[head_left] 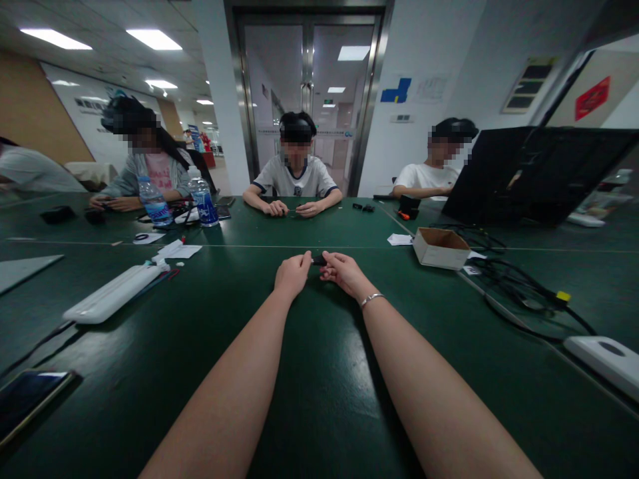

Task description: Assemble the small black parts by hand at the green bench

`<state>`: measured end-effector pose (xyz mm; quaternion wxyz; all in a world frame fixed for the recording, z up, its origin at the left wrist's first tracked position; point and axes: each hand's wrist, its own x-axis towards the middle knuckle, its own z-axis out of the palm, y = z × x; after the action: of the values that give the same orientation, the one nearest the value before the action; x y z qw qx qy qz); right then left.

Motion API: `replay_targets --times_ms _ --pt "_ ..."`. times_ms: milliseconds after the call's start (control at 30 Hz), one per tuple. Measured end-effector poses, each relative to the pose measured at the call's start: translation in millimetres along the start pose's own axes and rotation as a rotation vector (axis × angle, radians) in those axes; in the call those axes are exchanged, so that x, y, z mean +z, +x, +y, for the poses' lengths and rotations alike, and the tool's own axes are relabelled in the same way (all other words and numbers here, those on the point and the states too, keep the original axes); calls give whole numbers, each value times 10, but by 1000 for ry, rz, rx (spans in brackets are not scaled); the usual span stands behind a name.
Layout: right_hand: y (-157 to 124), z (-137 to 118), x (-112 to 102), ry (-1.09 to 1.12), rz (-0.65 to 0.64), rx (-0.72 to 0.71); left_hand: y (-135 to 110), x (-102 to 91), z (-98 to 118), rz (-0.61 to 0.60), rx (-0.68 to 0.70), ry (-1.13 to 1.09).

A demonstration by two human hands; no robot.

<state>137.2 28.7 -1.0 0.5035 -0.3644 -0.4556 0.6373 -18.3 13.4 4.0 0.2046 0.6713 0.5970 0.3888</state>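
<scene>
Both my forearms reach out over a dark green table (319,372). My left hand (293,273) and my right hand (343,271) meet at the middle of the table, fingers curled. Between their fingertips they pinch a small black object (318,261), too small to name. A thin bracelet (372,299) circles my right wrist.
A white power strip (112,294) lies at left, a phone (30,399) at the near left edge. A small cardboard box (439,247), black cables (519,286) and an open laptop (534,174) are at right. Two water bottles (204,198) stand at the back left. Three people sit across the table.
</scene>
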Motion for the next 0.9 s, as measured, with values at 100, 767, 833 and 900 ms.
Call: replay_targets --times_ms 100,767,833,900 --pt "-8 -14 10 13 3 1 17 53 -58 20 39 -101" --pt "12 2 1 -5 3 -19 154 130 -131 3 -118 -647" --pt "13 0 3 -6 13 -14 157 132 -138 -19 -87 -608" --pt "9 -6 6 -1 11 -5 158 131 -140 1 -53 -587"
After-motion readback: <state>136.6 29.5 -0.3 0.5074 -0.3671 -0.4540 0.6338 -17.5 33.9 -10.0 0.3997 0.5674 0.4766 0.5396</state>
